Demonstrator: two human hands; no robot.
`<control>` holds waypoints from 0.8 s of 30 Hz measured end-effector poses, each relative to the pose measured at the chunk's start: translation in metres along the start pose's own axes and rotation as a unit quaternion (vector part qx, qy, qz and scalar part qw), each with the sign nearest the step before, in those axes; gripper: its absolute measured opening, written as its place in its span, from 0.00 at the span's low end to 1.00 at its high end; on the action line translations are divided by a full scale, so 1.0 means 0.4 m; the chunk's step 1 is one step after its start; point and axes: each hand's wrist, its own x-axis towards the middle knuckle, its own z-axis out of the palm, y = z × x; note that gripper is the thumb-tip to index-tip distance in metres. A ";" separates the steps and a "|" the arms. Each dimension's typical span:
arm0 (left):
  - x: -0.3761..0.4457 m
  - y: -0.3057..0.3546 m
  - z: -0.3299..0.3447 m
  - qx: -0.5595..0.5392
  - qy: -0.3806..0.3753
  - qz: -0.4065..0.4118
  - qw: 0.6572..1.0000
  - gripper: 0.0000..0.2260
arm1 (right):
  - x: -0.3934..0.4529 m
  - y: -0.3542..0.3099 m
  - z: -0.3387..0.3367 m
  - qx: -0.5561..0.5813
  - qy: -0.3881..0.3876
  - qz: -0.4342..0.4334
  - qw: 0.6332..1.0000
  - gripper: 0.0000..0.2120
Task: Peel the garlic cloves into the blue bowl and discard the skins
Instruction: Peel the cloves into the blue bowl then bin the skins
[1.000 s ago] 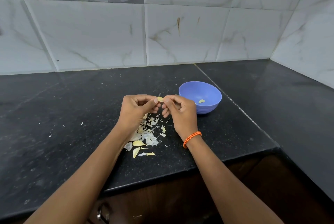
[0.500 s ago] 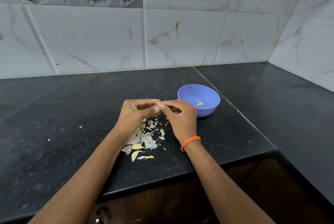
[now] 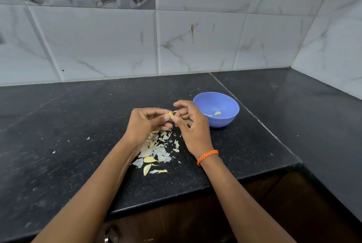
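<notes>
My left hand [image 3: 145,123] pinches a small yellowish garlic clove [image 3: 171,114] between thumb and fingertips, a little above the black counter. My right hand [image 3: 191,129], with an orange band at the wrist, meets it from the right and its thumb and fingers pinch at the clove's end. The blue bowl [image 3: 225,103] stands just right of my right hand, with two peeled cloves [image 3: 217,113] inside. A heap of white and yellow garlic skins [image 3: 156,150] lies on the counter under my hands.
The black stone counter [image 3: 58,144] runs left and right, with its front edge close to me and a few skin flecks at the left. Tiled walls close off the back and the right side. Dark cabinet fronts sit below the edge.
My right hand's fingers have spread and lifted a little while still pinching at the clove. The camera has tilted slightly, so hands and bowl sit lower in view.
</notes>
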 end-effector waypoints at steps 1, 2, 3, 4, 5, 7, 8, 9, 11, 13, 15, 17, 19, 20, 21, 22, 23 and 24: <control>0.001 -0.001 0.000 0.004 0.002 -0.001 1.000 0.08 | 0.000 0.000 -0.002 -0.003 0.000 -0.005 1.000 0.15; 0.001 -0.002 -0.001 0.008 0.006 -0.002 1.000 0.08 | -0.001 0.001 -0.003 -0.011 -0.001 -0.012 1.000 0.15; 0.000 -0.003 -0.001 0.012 0.012 -0.003 1.000 0.08 | -0.001 0.004 -0.003 -0.020 0.001 -0.016 1.000 0.14; -0.001 -0.003 -0.002 0.015 0.018 -0.002 1.000 0.07 | -0.001 0.004 -0.003 -0.025 0.005 -0.012 1.000 0.12; -0.001 -0.003 -0.001 0.017 0.021 -0.001 1.000 0.07 | -0.002 0.005 -0.003 -0.021 0.012 0.001 1.000 0.11; 0.000 -0.004 -0.003 0.024 0.023 0.007 0.999 0.06 | -0.003 0.004 -0.003 0.010 0.017 0.031 0.999 0.09; 0.001 -0.004 -0.004 0.028 0.021 0.014 0.999 0.05 | -0.003 0.003 -0.005 0.031 0.014 0.043 0.999 0.09; 0.002 -0.004 -0.002 0.033 0.016 0.020 0.999 0.04 | -0.004 0.000 -0.006 0.050 0.010 0.053 0.997 0.09; 0.003 -0.006 -0.001 0.042 0.005 0.035 0.998 0.04 | -0.004 -0.007 -0.011 0.079 0.004 0.065 0.995 0.09; 0.004 -0.010 -0.001 0.052 -0.001 0.047 0.998 0.05 | -0.004 -0.011 -0.015 0.101 0.005 0.076 0.992 0.07; 0.004 -0.014 0.000 0.063 -0.003 0.056 0.996 0.05 | -0.005 -0.016 -0.014 0.120 0.004 0.085 0.989 0.07; 0.003 -0.016 0.005 0.071 -0.004 0.061 0.996 0.06 | -0.005 -0.019 -0.013 0.127 0.005 0.085 0.988 0.08; 0.001 -0.017 0.009 0.074 -0.003 0.062 0.995 0.05 | -0.005 -0.015 -0.013 0.125 0.011 0.082 0.989 0.07; 0.001 -0.016 0.008 0.073 -0.003 0.061 0.995 0.05 | -0.004 -0.013 -0.013 0.123 0.015 0.080 0.989 0.06; 0.002 -0.014 0.008 0.072 -0.006 0.058 0.996 0.04 | -0.003 -0.009 -0.014 0.121 0.018 0.080 0.989 0.06; 0.002 -0.014 0.007 0.078 -0.011 0.056 0.995 0.04 | -0.002 -0.006 -0.015 0.121 0.022 0.082 0.989 0.06; 0.001 -0.014 0.008 0.087 -0.017 0.054 0.995 0.06 | -0.001 -0.002 -0.016 0.120 0.025 0.086 0.989 0.06; 0.001 -0.014 0.009 0.097 -0.021 0.051 0.994 0.09 | -0.001 0.001 -0.016 0.117 0.028 0.090 0.989 0.07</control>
